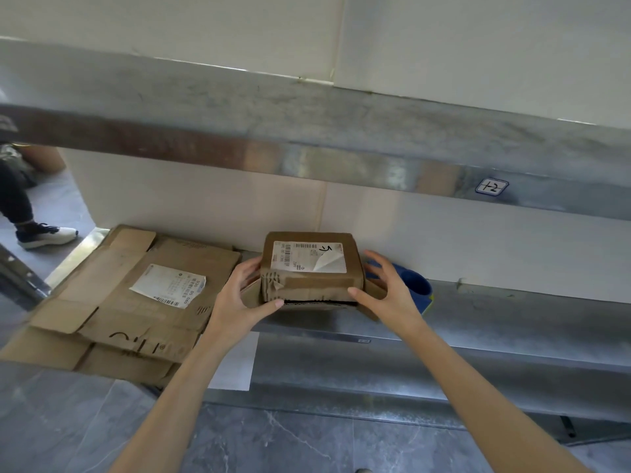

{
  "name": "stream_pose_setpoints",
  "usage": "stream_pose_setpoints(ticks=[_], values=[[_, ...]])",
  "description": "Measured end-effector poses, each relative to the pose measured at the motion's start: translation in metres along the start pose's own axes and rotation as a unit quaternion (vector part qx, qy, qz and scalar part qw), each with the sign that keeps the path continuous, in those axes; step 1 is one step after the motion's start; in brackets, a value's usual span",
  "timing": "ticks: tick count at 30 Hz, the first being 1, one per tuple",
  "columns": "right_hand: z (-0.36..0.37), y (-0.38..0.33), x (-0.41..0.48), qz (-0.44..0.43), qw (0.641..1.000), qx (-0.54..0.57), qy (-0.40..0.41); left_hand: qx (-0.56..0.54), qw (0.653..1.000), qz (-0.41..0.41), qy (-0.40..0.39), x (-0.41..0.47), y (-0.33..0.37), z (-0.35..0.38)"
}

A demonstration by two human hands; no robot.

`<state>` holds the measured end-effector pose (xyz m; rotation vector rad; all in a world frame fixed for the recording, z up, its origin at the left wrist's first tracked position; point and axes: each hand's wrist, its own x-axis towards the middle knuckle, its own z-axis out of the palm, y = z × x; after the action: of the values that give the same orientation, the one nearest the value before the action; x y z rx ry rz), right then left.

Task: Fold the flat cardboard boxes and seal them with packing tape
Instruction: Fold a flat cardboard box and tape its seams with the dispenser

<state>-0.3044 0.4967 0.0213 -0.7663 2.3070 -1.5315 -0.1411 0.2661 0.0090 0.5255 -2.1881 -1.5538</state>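
On the shelf [495, 308], left hand [235, 298] fingers [249, 268] clasp the closed box [309, 288]; right hand [389, 295] fingers [379, 261] spread beside it.

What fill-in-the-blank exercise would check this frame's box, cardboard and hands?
The folded box carries a white ___ on top.
The flat cardboard lies on the box's ___ side.
The left hand and right hand flank the box; the blue object sits behind the ___ hand.
Missing: label; left; right.
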Motion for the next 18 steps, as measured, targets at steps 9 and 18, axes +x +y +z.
stream_pose_setpoints(ticks=[9, 18], values=[[0.002, -0.002, -0.001, -0.024, 0.999, -0.024, 0.013, 0.029, 0.996, 0.018, 0.086, 0.001, 0.001, 0.01], [0.001, -0.001, -0.001, -0.069, 0.987, -0.115, 0.094, -0.007, 0.994, -0.033, 0.104, 0.0, 0.012, 0.025]])
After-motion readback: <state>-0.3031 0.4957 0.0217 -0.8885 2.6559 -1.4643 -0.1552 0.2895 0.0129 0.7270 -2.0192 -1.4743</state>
